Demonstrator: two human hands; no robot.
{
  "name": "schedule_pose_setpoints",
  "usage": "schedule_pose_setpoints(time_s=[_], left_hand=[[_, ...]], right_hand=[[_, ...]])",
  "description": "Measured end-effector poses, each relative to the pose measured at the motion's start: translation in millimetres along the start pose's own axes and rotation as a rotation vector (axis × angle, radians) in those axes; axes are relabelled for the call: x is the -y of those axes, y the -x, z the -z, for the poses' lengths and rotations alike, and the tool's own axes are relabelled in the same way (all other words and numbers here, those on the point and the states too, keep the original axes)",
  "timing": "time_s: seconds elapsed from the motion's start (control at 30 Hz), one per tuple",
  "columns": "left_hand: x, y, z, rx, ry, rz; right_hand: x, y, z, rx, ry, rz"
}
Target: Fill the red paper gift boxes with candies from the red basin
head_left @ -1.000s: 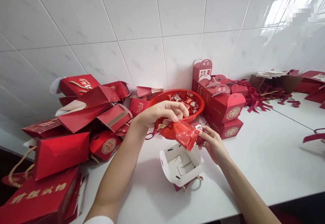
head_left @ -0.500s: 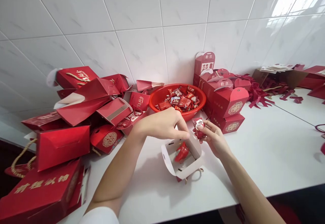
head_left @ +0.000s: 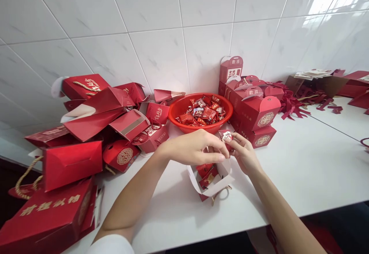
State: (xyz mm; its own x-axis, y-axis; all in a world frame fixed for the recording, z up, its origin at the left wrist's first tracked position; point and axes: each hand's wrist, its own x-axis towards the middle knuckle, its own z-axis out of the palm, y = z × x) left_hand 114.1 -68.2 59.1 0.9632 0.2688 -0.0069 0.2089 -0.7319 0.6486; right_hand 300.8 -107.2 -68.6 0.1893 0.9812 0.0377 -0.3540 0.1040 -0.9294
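Observation:
An upright box [head_left: 220,186] stands with its flaps spread, and red-wrapped candies [head_left: 208,177] lie inside it. Over its back edge reaches my left hand [head_left: 198,146], fingers bent and touching the candy in my other hand; whether it grips anything is hidden. My right hand [head_left: 245,154] pinches a red candy packet [head_left: 225,135] with a white label, just right of the box opening. Behind both hands sits a red basin [head_left: 175,121] filled with wrapped candies [head_left: 209,113].
Red boxes and bags [head_left: 72,165] are heaped on the left. Closed red boxes [head_left: 256,115] are stacked right of the basin. Further right lie red ribbons [head_left: 291,102] and a carton [head_left: 334,85]. A tiled wall [head_left: 158,54] rises behind the white table [head_left: 302,169].
My left hand has moved right, up to the packet in my right hand. More red candy shows inside the box. The view has shifted slightly.

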Motion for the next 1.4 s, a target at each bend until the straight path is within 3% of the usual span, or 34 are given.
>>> schedule_pose_setpoints(time_s=[0.17, 0.37, 0.43, 0.57, 0.67, 0.8, 0.87, 0.97, 1.13, 1.2, 1.33, 1.4], left_hand=[[6.5, 18.8, 13.9, -0.084, -0.206, 0.214], [15.4, 33.7, 19.4, -0.196, -0.200, 0.307], [17.5, 36.6, 18.3, -0.210, -0.208, 0.312], [24.2, 39.7, 14.1, -0.244, -0.295, 0.346], [30.0, 41.7, 12.3, -0.252, -0.351, 0.386], [33.2, 44.9, 13.0, -0.247, -0.327, 0.367], [32.6, 45.7, 13.6, -0.238, -0.310, 0.360], [31.0, 45.2, 14.1, -0.204, -0.308, 0.346], [28.6, 44.7, 15.8, -0.133, -0.265, 0.294], [26.7, 46.0, 17.4, -0.103, -0.257, 0.305], [22.2, 49.2, 20.7, -0.027, -0.245, 0.327], [20.4, 50.3, 21.7, -0.023, -0.233, 0.312]], right_hand=[[23.5, 4.5, -3.2, -0.055, 0.004, 0.187], [59.0, 19.7, -27.4, 0.199, 0.401, 0.353], [60.0, 20.5, -34.0, 0.214, 0.441, 0.374], [54.9, 20.4, -36.9, 0.274, 0.260, 0.281], [53.7, 22.9, -33.9, 0.418, 0.244, 0.259], [54.3, 25.9, -31.4, 0.594, 0.495, 0.329], [52.3, 25.5, -30.5, 0.570, 0.570, 0.368], [45.2, 22.9, -25.6, 0.430, 0.583, 0.408], [32.1, 19.4, -4.8, 0.300, 0.608, 0.393], [29.4, 19.0, 6.1, 0.372, 0.563, 0.381], [27.4, 18.7, 22.8, 0.663, 0.481, 0.364], [25.7, 18.7, 25.1, 0.716, 0.514, 0.345]])
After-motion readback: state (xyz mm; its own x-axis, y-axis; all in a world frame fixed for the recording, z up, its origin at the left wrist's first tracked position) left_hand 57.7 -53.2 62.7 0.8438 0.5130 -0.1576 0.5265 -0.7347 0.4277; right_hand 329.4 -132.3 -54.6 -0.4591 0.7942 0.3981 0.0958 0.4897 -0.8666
